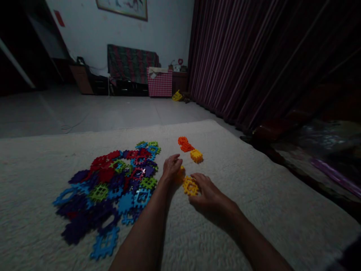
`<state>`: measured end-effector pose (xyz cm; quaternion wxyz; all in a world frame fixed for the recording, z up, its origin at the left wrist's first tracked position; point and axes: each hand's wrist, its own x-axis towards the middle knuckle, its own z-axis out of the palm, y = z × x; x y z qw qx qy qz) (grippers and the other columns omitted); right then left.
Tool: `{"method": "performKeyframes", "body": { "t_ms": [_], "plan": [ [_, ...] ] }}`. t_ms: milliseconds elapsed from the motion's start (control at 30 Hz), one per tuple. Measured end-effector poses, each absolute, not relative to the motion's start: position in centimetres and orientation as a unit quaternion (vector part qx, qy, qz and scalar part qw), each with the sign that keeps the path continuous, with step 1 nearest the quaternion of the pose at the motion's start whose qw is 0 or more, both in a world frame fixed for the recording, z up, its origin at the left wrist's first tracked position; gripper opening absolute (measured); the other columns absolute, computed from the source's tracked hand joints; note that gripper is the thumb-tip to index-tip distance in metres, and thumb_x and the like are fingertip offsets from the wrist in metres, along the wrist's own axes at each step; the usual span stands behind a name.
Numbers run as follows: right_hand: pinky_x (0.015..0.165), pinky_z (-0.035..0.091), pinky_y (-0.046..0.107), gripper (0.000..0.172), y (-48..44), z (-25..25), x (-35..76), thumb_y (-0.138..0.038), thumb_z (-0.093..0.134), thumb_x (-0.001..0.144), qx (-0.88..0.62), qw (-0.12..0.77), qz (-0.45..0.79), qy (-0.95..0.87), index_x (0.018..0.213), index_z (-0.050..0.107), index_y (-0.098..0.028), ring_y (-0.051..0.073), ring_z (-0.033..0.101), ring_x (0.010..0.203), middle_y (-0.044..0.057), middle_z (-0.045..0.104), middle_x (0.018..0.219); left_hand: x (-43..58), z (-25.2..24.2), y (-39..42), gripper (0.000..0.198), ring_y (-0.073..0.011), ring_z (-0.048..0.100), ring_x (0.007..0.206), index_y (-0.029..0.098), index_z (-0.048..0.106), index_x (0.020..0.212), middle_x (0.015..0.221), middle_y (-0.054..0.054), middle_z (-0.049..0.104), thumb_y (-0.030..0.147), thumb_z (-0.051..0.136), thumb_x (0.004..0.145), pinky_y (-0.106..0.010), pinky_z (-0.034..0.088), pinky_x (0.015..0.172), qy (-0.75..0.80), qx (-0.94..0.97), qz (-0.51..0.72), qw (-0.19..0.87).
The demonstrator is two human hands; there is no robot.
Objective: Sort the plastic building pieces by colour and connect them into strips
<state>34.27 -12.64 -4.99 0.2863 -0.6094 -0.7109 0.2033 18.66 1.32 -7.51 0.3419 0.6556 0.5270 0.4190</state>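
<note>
Holds a yellow toothed piece (190, 186) in the right grip (207, 190), with the thumb at its near side and the fingers curled about its far side. Has the left grip (171, 166) just to the left of and a little beyond that, with the fingers bent by a second yellow piece (179, 175), largely hidden by the hand. Cannot tell, in this dim light and with so much covered, whether pinching this second piece or only touching it. Has both yellow pieces side by side between the two grips.

Beyond the right grip, shows a thick yellow stack (196, 156) on the pale textured mat (186, 233), and, just past that stack, some orange pieces (185, 146) close together. To the left of the left grip, shows a broad loose heap (107, 175) of purple, red, blue and green pieces, overlapping, some with window-like openings. Includes one blue piece (105, 244) at the near edge of the heap, nearer than either grip.

Far beyond both grips, shows a grey tiled floor (135, 111) and a red-and-white checked cloth (160, 83); beyond and right of the right grip, a purple curtain (234, 56).
</note>
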Motion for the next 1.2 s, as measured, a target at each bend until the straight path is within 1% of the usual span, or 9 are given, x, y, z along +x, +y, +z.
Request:
{"method": "performKeyframes", "body": {
  "t_ms": [100, 200, 400, 567, 733, 833, 933, 1000, 1200],
  "plan": [
    [0.109, 0.037, 0.043, 0.06, -13.3, -5.3, 32.9, -0.024, 0.064, 0.073, -0.622, 0.255, 0.16, -0.723, 0.131, 0.053, -0.019, 0.027, 0.048, 0.123, 0.012, 0.055, 0.133, 18.4, -7.6, -0.1, 0.029, -0.0242, 0.062, 0.112, 0.019, 0.073, 0.105, 0.109, -0.01, 0.073, 0.025, 0.057, 0.081, -0.04, 0.042, 0.106, 0.48, 0.753, 0.351, 0.281],
    [0.108, 0.039, 0.041, 0.05, -13.0, -5.5, 32.4, -0.021, 0.061, 0.075, -0.632, 0.263, 0.14, -0.715, 0.125, 0.056, -0.019, 0.026, 0.051, 0.119, 0.01, 0.059, 0.127, 17.6, -7.6, -1.7, 0.027, -0.0235, 0.059, 0.114, 0.019, 0.073, 0.102, 0.111, -0.009, 0.072, 0.024, 0.054, 0.083, -0.04, 0.04, 0.108, 0.463, 0.799, 0.304, 0.233],
    [0.105, 0.042, 0.04, 0.044, -13.0, -6.0, 32.6, -0.018, 0.06, 0.075, -0.614, 0.282, 0.147, -0.722, 0.12, 0.06, -0.02, 0.023, 0.055, 0.117, 0.01, 0.062, 0.124, 15.9, -8.1, -5.1, 0.033, -0.0213, 0.056, 0.114, 0.018, 0.072, 0.104, 0.113, -0.009, 0.068, 0.026, 0.043, 0.092, -0.038, 0.04, 0.108, 0.422, 0.84, 0.293, 0.175],
    [0.108, 0.04, 0.041, 0.053, -13.1, -6.1, 33.6, -0.02, 0.062, 0.073, -0.596, 0.323, 0.187, -0.711, 0.126, 0.057, -0.02, 0.023, 0.052, 0.125, 0.011, 0.056, 0.135, 15.9, -7.9, -6.3, 0.035, -0.022, 0.051, 0.116, 0.02, 0.069, 0.113, 0.121, -0.009, 0.061, 0.028, 0.041, 0.094, -0.04, 0.039, 0.107, 0.412, 0.856, 0.273, 0.149],
    [0.096, 0.05, 0.036, 0.045, -13.3, -5.1, 34.7, -0.017, 0.062, 0.074, -0.57, 0.339, 0.27, -0.698, 0.119, 0.062, -0.021, 0.02, 0.063, 0.106, 0.008, 0.065, 0.118, 16.1, -6.8, -6.5, 0.028, -0.0229, 0.052, 0.109, 0.025, 0.071, 0.102, 0.107, -0.006, 0.061, 0.028, 0.045, 0.091, -0.041, 0.041, 0.101, 0.404, 0.871, 0.235, 0.151],
    [0.091, 0.053, 0.035, 0.043, -13.0, -4.9, 35.8, -0.021, 0.063, 0.076, -0.566, 0.366, 0.309, -0.671, 0.119, 0.062, -0.023, 0.02, 0.064, 0.104, 0.007, 0.067, 0.117, 16.3, -6.3, -6.8, 0.026, -0.0242, 0.051, 0.111, 0.025, 0.071, 0.097, 0.11, -0.007, 0.06, 0.026, 0.047, 0.089, -0.042, 0.04, 0.101, 0.414, 0.869, 0.228, 0.148],
    [0.08, 0.056, 0.034, 0.039, -12.0, -5.3, 37.1, -0.026, 0.059, 0.081, -0.6, 0.401, 0.282, -0.632, 0.12, 0.061, -0.027, 0.02, 0.067, 0.094, 0.006, 0.068, 0.109, 16.4, -6.1, -6.9, 0.026, -0.0247, 0.051, 0.11, 0.025, 0.071, 0.095, 0.111, -0.007, 0.061, 0.026, 0.046, 0.088, -0.042, 0.04, 0.101, 0.423, 0.865, 0.227, 0.149],
    [0.077, 0.057, 0.034, 0.04, -11.0, -5.5, 38.0, -0.027, 0.056, 0.082, -0.624, 0.415, 0.247, -0.615, 0.122, 0.06, -0.027, 0.019, 0.067, 0.089, 0.006, 0.068, 0.107, 16.4, -5.9, -7.0, 0.026, -0.0245, 0.051, 0.108, 0.024, 0.071, 0.093, 0.108, -0.008, 0.061, 0.026, 0.046, 0.088, -0.042, 0.041, 0.099, 0.423, 0.864, 0.228, 0.152],
    [0.098, 0.049, 0.038, 0.047, -7.6, -5.9, 39.6, -0.021, 0.057, 0.077, -0.606, 0.393, 0.155, -0.674, 0.123, 0.058, -0.021, 0.022, 0.057, 0.116, 0.01, 0.058, 0.13, 16.4, -6.1, -6.8, 0.024, -0.0243, 0.053, 0.107, 0.024, 0.07, 0.091, 0.107, -0.008, 0.062, 0.027, 0.046, 0.089, -0.042, 0.041, 0.099, 0.418, 0.859, 0.249, 0.159]
  ]
}}
